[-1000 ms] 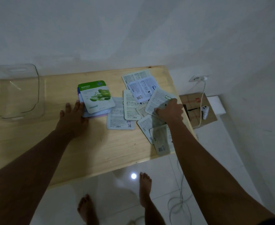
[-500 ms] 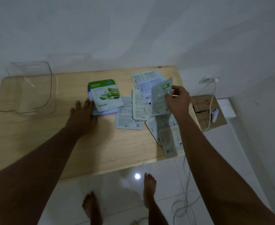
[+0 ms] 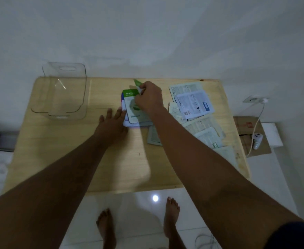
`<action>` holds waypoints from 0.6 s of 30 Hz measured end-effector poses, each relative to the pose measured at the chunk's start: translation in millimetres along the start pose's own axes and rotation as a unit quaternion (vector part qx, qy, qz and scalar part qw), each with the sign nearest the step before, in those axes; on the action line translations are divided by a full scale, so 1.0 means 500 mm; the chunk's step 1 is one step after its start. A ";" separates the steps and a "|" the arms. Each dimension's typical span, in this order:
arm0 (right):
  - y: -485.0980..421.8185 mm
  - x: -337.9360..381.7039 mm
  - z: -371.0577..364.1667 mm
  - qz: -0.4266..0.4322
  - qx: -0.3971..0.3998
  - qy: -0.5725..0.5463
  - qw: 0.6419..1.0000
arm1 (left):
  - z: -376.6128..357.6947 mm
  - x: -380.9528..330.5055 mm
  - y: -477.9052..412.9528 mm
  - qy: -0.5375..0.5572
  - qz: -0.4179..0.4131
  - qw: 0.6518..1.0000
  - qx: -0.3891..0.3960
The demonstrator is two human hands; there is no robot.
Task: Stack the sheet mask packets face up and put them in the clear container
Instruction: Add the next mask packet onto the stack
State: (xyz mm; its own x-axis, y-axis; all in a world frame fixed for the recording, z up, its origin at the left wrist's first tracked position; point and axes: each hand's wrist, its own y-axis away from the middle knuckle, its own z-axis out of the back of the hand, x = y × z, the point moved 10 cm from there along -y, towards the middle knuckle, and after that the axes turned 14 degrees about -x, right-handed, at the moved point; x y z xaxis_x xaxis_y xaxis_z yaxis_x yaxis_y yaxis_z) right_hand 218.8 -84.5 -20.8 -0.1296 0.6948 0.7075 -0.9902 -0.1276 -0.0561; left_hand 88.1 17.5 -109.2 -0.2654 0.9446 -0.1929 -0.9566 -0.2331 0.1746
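Sheet mask packets lie in two groups on the wooden tabletop (image 3: 126,168): a face-up stack (image 3: 131,114) near the middle of the far edge, its top packet green and white, and a loose spread of face-down packets (image 3: 194,106) along the right edge. Right hand (image 3: 148,98) hovers over the stack, pinching one green-cornered packet (image 3: 138,85) between fingers and thumb; which face is up cannot be told. Left hand (image 3: 112,121) lies flat and unclenched on the tabletop, fingertips touching the stack's left edge, grasping nothing. Risk, in my judgement: the stack is already fanned, with lower packets showing at its left and near edges, so a packet set down off-square could slide off or skew it further; these slick packets probably shift easily. Clear container (image 3: 65,90) stands at the far left corner, well apart from the stack, and appears empty.
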 end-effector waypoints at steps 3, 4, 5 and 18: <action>0.017 0.012 -0.063 0.034 0.033 0.021 0.999 | -0.002 0.004 -0.002 0.013 -0.001 1.000 -0.013; 0.025 0.011 -0.078 0.042 0.050 0.032 0.997 | -0.004 0.004 -0.003 0.018 -0.003 1.000 -0.016; 0.034 0.010 -0.091 0.053 0.066 0.041 0.996 | -0.006 0.004 -0.003 0.020 -0.006 1.000 -0.016; -0.013 -0.297 0.233 -0.243 -0.078 0.167 0.952 | 0.001 -0.003 -0.007 -0.013 -0.001 1.000 -0.001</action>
State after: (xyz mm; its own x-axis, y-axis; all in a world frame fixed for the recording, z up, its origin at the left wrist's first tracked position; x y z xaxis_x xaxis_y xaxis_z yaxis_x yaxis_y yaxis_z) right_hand 250.4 -269.1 -43.4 0.3629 0.8342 0.4153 -0.9295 0.3557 0.0978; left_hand 91.7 17.1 -109.0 -0.2595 0.9511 -0.1678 -0.9577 -0.2310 0.1717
